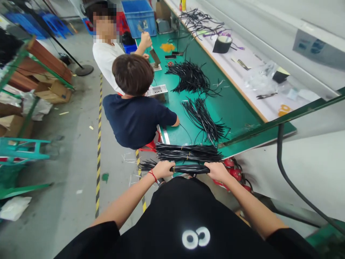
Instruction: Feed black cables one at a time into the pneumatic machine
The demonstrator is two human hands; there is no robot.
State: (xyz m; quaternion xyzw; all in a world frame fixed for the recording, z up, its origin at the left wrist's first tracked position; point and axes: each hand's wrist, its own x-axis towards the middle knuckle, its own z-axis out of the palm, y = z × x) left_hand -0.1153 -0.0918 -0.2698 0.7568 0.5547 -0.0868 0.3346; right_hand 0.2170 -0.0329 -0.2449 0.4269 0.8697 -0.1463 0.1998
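Blk wire bundle point(190, 169) is held approx. horiz. in front of torso, at near edge of bench point(239, 108). Its L portion is grasped by L hand point(165, 169), w/ ends protruding beyond; R portion is grasped by R hand point(216, 171). Tied blk wires point(194, 154) are laid on bench just beyond, roughly parallel. Loose wire pile point(206, 120) is noted farther up. Bench's L side is occupied by co-worker in navy shirt point(132, 120); co-worker in white shirt point(104, 63) is seen beyond.
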